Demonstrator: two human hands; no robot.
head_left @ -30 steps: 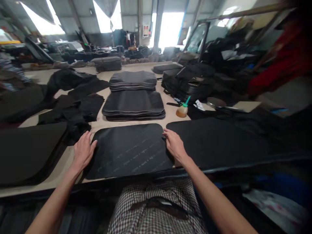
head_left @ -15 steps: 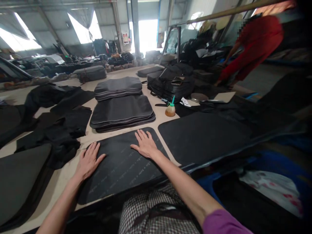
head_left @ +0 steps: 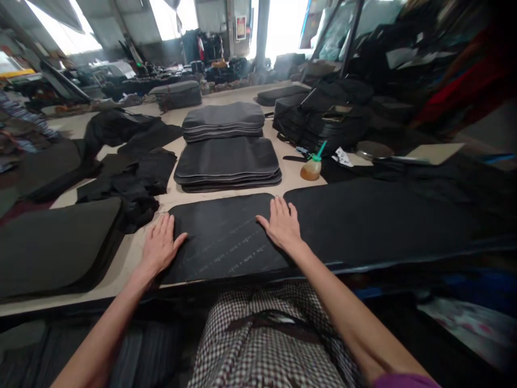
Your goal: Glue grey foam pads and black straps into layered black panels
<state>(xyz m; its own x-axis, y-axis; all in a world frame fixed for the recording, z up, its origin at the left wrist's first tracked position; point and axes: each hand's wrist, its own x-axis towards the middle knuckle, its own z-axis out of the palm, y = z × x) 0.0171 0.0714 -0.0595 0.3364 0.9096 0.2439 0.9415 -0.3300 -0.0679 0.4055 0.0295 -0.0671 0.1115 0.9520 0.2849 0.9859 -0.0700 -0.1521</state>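
A dark panel with rounded corners and faint printed lettering lies flat at the table's front edge. My left hand rests at its left edge, fingers extended and thumb spread over the panel. On its right side my right hand lies flat with fingers stretched, close to the gap beside a second dark panel. Neither hand grips anything. Behind the printed panel stand two stacks of dark rounded panels, a nearer one and a farther one.
A bottle with a green nozzle stands behind the right panel, near a black bag. Black cloth scraps and another panel stack are on the left. A person in red is at far right.
The view has turned, so the table's contents appear farther right and higher. My right hand has moved across the printed panel to its right edge. My left hand stays at the left edge.
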